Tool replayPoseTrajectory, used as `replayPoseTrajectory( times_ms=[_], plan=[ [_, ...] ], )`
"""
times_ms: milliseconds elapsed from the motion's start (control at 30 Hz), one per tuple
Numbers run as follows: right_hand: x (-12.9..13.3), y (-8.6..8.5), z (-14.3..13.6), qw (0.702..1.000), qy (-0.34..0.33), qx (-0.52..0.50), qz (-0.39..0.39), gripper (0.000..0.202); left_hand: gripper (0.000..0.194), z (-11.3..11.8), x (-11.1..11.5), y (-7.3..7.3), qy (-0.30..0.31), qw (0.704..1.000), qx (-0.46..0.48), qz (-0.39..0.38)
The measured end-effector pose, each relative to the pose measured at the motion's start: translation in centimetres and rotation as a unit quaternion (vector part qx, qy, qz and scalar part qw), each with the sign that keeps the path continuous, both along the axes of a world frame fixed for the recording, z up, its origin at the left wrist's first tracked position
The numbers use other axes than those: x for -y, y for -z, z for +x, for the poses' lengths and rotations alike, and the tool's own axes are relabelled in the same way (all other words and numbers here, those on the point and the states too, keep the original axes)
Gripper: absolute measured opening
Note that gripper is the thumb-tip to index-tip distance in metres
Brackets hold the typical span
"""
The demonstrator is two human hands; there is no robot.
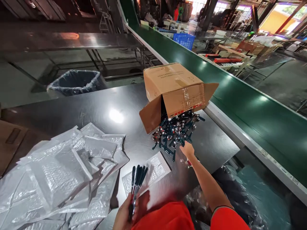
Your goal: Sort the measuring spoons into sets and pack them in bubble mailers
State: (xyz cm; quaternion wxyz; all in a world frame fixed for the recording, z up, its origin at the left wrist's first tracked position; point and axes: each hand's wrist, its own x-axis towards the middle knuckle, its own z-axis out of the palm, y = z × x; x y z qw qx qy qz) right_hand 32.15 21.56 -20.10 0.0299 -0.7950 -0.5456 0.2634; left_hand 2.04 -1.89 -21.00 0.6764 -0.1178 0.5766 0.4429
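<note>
My left hand (126, 212) is closed around a bunch of spoons (137, 179), their dark handles fanned upward. At the near edge of a heap of dark-handled metal spoons (174, 129), my right hand (187, 149) has its fingers drawn together on a spoon; the fingertips are partly lost among the handles. The heap spills from the open mouth of a cardboard box (172, 80) lying on its side. Just beyond the left hand, a white bubble mailer (157, 167) rests flat on the metal table (134, 111).
Many white bubble mailers (64, 169) are piled at the left. A green conveyor belt (240, 92) runs along the right side. Behind the table stands a lined bin (76, 83). Clear plastic bags (261, 191) lie at lower right, and a blue crate (184, 41) sits past the belt.
</note>
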Motion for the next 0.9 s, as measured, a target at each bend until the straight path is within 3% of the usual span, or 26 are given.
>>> replayPoseTrajectory(
  times_ms=[100,200,333,467,600,733,900],
  plan=[
    [2.3,-2.6,-0.5,0.974,0.094,-0.198,0.059,0.023,0.056,0.9,-0.9,-1.3,0.007,0.996,-0.073,0.056],
    [5.7,-4.4,-3.5,0.906,0.165,-0.381,0.08,0.031,0.069,2.4,-2.6,-2.8,0.021,0.987,-0.116,0.111],
    [9.4,-5.0,-9.6,0.805,0.241,-0.536,0.08,0.037,0.064,4.5,-4.6,-4.4,0.051,0.97,-0.16,0.175],
    [10.9,-4.8,-13.8,0.733,0.309,-0.599,0.095,0.04,0.05,5.3,-5.0,-5.2,0.093,0.946,-0.221,0.217],
    [11.3,-5.0,-14.5,0.697,0.34,-0.623,0.102,0.043,0.043,4.7,-4.3,-5.4,0.133,0.936,-0.223,0.237],
    [11.8,-5.5,-14.2,0.679,0.352,-0.635,0.106,0.045,0.045,4.0,-3.8,-5.6,0.177,0.936,-0.181,0.244],
    [12.3,-6.0,-13.7,0.659,0.378,-0.639,0.12,0.049,0.047,3.6,-3.5,-5.5,0.188,0.939,-0.172,0.229]
  ],
)
